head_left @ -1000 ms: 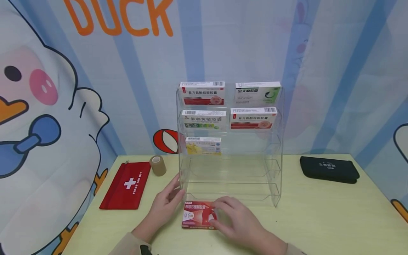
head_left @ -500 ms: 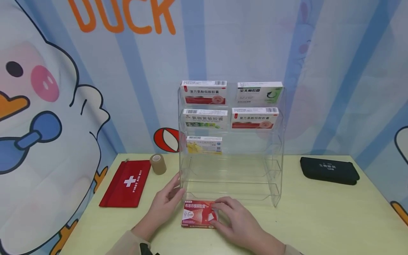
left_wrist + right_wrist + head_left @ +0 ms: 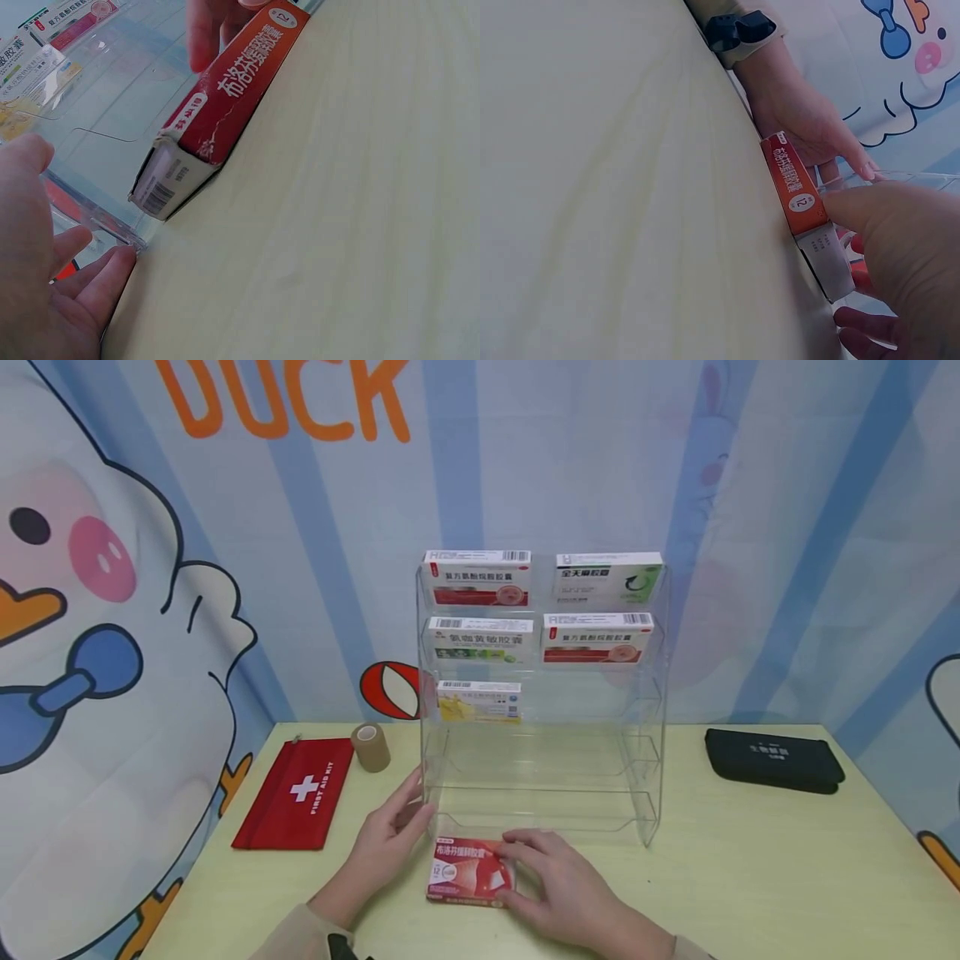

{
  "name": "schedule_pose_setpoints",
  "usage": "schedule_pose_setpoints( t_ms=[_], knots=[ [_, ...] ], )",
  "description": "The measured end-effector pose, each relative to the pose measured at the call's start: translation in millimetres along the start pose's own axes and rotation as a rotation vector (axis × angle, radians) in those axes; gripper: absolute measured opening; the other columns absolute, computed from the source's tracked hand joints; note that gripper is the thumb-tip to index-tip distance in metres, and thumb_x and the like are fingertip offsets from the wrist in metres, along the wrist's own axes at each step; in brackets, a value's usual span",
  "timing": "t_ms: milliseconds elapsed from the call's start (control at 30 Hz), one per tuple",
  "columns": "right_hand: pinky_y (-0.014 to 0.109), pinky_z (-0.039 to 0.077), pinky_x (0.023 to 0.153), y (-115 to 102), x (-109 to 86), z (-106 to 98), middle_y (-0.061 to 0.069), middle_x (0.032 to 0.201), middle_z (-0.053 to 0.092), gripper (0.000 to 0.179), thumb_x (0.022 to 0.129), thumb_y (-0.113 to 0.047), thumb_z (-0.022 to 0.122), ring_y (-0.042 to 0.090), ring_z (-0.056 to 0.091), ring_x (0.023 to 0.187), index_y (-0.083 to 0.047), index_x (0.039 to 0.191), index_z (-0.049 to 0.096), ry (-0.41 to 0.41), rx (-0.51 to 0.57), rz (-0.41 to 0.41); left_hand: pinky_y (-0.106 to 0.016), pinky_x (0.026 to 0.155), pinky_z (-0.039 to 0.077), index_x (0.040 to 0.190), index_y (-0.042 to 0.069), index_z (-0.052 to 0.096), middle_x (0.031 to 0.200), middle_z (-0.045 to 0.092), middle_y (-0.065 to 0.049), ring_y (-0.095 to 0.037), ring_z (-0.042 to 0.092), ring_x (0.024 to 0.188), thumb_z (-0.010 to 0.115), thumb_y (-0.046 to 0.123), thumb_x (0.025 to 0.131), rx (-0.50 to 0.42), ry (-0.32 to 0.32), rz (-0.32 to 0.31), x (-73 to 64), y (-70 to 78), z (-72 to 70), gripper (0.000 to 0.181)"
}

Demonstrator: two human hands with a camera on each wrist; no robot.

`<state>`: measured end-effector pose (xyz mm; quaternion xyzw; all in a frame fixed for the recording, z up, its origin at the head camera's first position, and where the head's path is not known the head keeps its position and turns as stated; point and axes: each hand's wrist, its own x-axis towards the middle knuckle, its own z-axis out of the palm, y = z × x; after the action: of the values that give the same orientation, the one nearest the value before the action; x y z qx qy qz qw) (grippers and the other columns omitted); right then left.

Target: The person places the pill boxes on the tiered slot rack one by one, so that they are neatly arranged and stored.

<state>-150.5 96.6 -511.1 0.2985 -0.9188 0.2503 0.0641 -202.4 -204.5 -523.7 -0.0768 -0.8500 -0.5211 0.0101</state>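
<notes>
A red medicine box point(image 3: 467, 870) with white lettering is low in front of the clear acrylic display rack point(image 3: 536, 791). My right hand point(image 3: 562, 887) pinches its right end between thumb and fingers. The right wrist view shows the box point(image 3: 793, 184) edge-on, its pale end flap near the thumb. Seen from the left wrist, the box point(image 3: 236, 79) has a barcode on its near end and stands close over the table. My left hand point(image 3: 386, 837) holds the rack's lower left side, thumb at the front edge and fingers partly hidden behind the panel.
White medicine boxes point(image 3: 480, 640) fill slots in the rack's upper tiers, with a yellow-and-white box point(image 3: 480, 702) below them. A red first aid pouch point(image 3: 296, 795) and a tan tape roll point(image 3: 371, 748) lie left. At right is a black zip case point(image 3: 775, 761). A printed curtain hangs behind.
The red medicine box has shifted slightly toward me in my right hand's grip. My left hand stays at the rack's side.
</notes>
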Motion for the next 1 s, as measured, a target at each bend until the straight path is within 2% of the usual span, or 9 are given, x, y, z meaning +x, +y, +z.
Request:
schedule_pose_setpoints(
  t_ms=[100, 267, 367, 567, 700, 833, 1000],
  knots=[
    [0.049, 0.059, 0.115, 0, -0.9, -1, -0.003, 0.152, 0.068, 0.057, 0.097, -0.048, 0.082, 0.019, 0.064, 0.139, -0.025, 0.148, 0.07, -0.025, 0.001, 0.012, -0.048, 0.118, 0.058, 0.171, 0.049, 0.034, 0.165, 0.06, -0.007, -0.031, 0.065, 0.147, 0.068, 0.041, 0.109, -0.002, -0.001, 0.002, 0.1, -0.3, 0.0, 0.071],
    [0.049, 0.059, 0.115, 1, -1.0, -2, -0.005, 0.149, 0.068, 0.06, 0.096, -0.053, 0.082, 0.018, 0.064, 0.138, -0.022, 0.146, 0.07, -0.018, 0.017, 0.001, -0.047, 0.117, 0.058, 0.171, 0.048, 0.034, 0.165, 0.06, -0.007, -0.031, 0.066, 0.146, 0.068, 0.041, 0.109, -0.004, 0.0, 0.003, 0.1, -0.5, 0.1, 0.071],
    [0.047, 0.061, 0.114, 1, -0.1, -2, -0.008, 0.145, 0.067, 0.062, 0.094, -0.053, 0.084, 0.016, 0.066, 0.135, -0.022, 0.146, 0.069, -0.01, 0.066, -0.008, -0.046, 0.117, 0.058, 0.171, 0.047, 0.034, 0.165, 0.059, -0.007, -0.031, 0.065, 0.146, 0.068, 0.041, 0.109, -0.007, -0.001, 0.007, 0.1, -0.3, 0.0, 0.071],
    [0.044, 0.064, 0.11, -2, 0.8, -6, -0.015, 0.142, 0.062, 0.063, 0.091, -0.043, 0.091, 0.012, 0.068, 0.128, -0.024, 0.147, 0.067, -0.012, 0.201, 0.011, -0.047, 0.118, 0.057, 0.171, 0.048, 0.034, 0.166, 0.059, -0.007, -0.032, 0.065, 0.147, 0.068, 0.043, 0.11, -0.017, -0.008, 0.013, 0.6, -2.6, -0.8, 0.07],
    [0.037, 0.065, 0.105, -4, 1.7, -6, -0.015, 0.135, 0.066, 0.052, 0.093, -0.033, 0.09, 0.008, 0.07, 0.12, -0.022, 0.14, 0.072, 0.046, 0.24, -0.001, -0.046, 0.119, 0.057, 0.17, 0.049, 0.035, 0.165, 0.059, -0.007, -0.032, 0.065, 0.147, 0.068, 0.043, 0.109, -0.021, -0.007, 0.014, 0.7, -4.1, -1.5, 0.069],
    [0.027, 0.066, 0.094, -4, 3.3, -7, -0.014, 0.125, 0.07, 0.037, 0.094, -0.023, 0.089, 0.002, 0.07, 0.105, -0.021, 0.129, 0.076, 0.122, 0.263, -0.016, -0.045, 0.118, 0.057, 0.17, 0.048, 0.036, 0.165, 0.06, -0.007, -0.031, 0.065, 0.147, 0.068, 0.042, 0.109, -0.024, -0.003, 0.013, 0.8, -4.8, -1.6, 0.069],
    [0.023, 0.066, 0.087, -4, 4.6, -15, -0.01, 0.119, 0.073, 0.029, 0.097, -0.022, 0.087, -0.001, 0.069, 0.096, -0.018, 0.124, 0.077, 0.11, 0.307, 0.017, -0.045, 0.118, 0.057, 0.17, 0.048, 0.036, 0.165, 0.06, -0.008, -0.031, 0.067, 0.145, 0.068, 0.043, 0.11, -0.02, -0.002, 0.009, 1.4, -4.6, -0.9, 0.068]
  ],
)
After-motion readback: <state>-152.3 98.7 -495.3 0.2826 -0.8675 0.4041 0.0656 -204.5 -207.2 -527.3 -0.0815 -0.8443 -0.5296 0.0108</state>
